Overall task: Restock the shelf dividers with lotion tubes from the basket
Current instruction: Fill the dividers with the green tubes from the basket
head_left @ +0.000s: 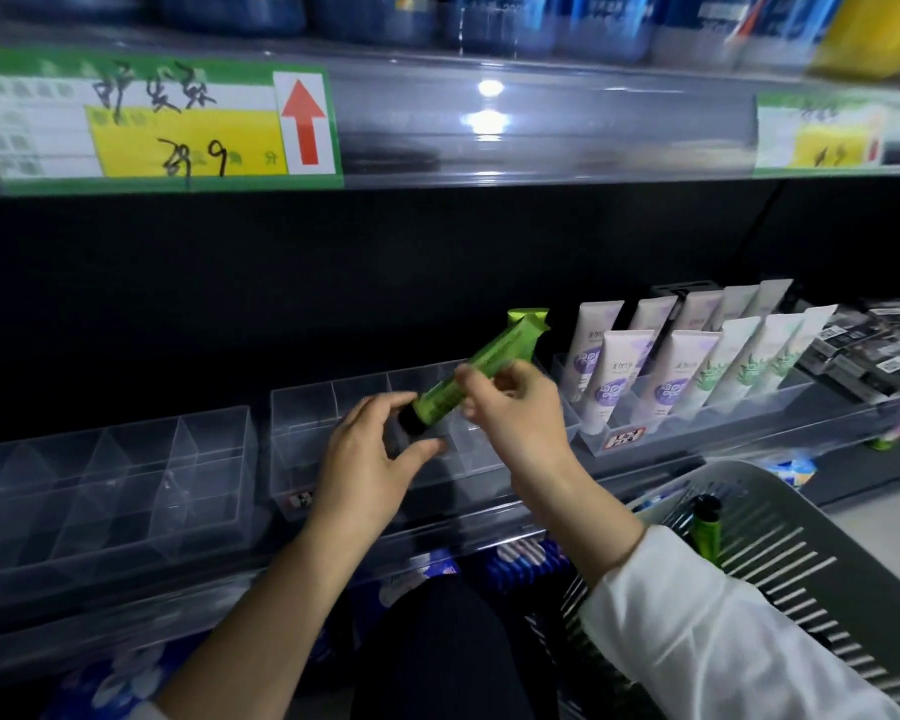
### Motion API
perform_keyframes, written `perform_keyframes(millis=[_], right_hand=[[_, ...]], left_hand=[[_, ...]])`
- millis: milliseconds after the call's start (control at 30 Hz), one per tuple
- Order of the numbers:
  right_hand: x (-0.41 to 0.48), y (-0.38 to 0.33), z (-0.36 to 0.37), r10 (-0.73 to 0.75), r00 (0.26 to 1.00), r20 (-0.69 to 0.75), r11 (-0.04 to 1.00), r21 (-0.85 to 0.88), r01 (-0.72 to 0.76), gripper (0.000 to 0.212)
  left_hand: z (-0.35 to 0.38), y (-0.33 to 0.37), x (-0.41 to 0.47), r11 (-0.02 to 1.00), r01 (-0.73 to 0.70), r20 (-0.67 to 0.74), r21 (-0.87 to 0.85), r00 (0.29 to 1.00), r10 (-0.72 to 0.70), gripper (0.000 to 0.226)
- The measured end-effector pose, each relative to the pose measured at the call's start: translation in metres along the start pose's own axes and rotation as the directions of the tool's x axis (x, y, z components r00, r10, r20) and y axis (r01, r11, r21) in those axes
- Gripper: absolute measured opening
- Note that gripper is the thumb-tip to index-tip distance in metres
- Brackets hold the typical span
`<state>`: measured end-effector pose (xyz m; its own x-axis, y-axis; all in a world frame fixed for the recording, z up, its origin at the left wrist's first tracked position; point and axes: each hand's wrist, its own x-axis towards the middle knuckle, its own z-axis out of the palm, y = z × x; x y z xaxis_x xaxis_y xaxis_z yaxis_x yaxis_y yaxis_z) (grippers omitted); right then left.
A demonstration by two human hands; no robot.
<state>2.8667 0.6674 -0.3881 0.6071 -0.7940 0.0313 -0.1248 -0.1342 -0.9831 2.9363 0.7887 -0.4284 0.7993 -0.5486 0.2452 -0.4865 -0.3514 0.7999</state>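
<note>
Just above the empty compartments of the clear shelf divider [302, 407], the green lotion tube [453, 387] slants cap-down to the left and crimp-up to the right, pinched mid-body by the right hand [520, 407], the left hand [370, 459] loosely cupped at its black cap, grip unclear.

Green lotion tube [468, 379]: smooth plastic with a soft sheen. Its cap [410, 423]: black plastic, duller.
Shelf dividers [214, 459]: clear, hard plastic, glossy, with bright edges.
Shelf edge strip [541, 122]: clear glossy plastic showing two bright light reflections.
Price label [178, 127] behind the strip: printed paper, matt, with handwritten ink.
White tubes [614, 376]: smooth plastic, satin finish.
Basket [801, 537]: grey moulded plastic, slotted, matt.
Sleeve [697, 631]: white woven cloth, matt, creased.
Shelf back wall [333, 262]: dark, matt.
</note>
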Motion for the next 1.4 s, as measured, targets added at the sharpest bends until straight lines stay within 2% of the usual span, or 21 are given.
perform_keyframes(millis=[67,133,233,300,367,500,567,700,833,1233,1400], right_hand=[[0.015,-0.004,-0.002,-0.121,0.987,-0.106,0.982,-0.156,0.103,0.028],[0.034,-0.004,-0.005,-0.208,0.964,-0.168,0.951,-0.265,0.160,0.025],[0.050,0.002,0.001,-0.218,0.959,-0.184,0.905,-0.406,0.128,0.032],[0.054,0.012,0.009,-0.199,0.969,-0.146,0.890,-0.440,0.117,0.031],[0.059,0.019,0.017,-0.170,0.978,-0.120,0.877,-0.472,0.094,0.031],[0.066,0.027,0.029,-0.115,0.989,-0.088,0.830,-0.556,0.047,0.029],[0.067,0.030,0.033,-0.103,0.992,-0.078,0.800,-0.599,0.036,0.030],[0.070,0.034,0.035,-0.079,0.992,-0.094,0.793,-0.610,0.006,0.033],[0.072,0.033,0.035,-0.070,0.994,-0.083,0.782,-0.624,0.003,0.034],[0.071,0.034,0.035,-0.057,0.997,-0.052,0.722,-0.692,0.006,0.032],[0.064,0.036,0.024,-0.137,0.991,0.011,0.732,-0.672,0.108,0.033]], left_hand=[[-0.004,-0.012,0.005,0.986,-0.045,0.021,0.160,0.999,0.042,0.047],[-0.008,-0.025,0.005,0.969,-0.046,0.061,0.244,0.998,0.032,0.037],[-0.007,-0.040,0.001,0.953,-0.115,0.095,0.281,0.991,0.092,0.016],[-0.005,-0.045,-0.001,0.941,-0.174,0.097,0.290,0.984,0.152,0.012],[-0.005,-0.048,-0.001,0.937,-0.200,0.112,0.286,0.978,0.174,0.018],[-0.004,-0.048,-0.003,0.931,-0.231,0.145,0.283,0.970,0.197,0.044],[-0.005,-0.047,-0.002,0.936,-0.219,0.158,0.277,0.971,0.180,0.041],[-0.004,-0.048,-0.001,0.938,-0.211,0.163,0.274,0.972,0.171,0.021],[-0.004,-0.045,-0.002,0.941,-0.196,0.162,0.275,0.974,0.156,0.034],[-0.005,-0.045,-0.003,0.927,-0.230,0.146,0.297,0.970,0.194,0.020],[-0.006,-0.044,-0.005,0.928,-0.225,0.138,0.296,0.972,0.191,0.027]])
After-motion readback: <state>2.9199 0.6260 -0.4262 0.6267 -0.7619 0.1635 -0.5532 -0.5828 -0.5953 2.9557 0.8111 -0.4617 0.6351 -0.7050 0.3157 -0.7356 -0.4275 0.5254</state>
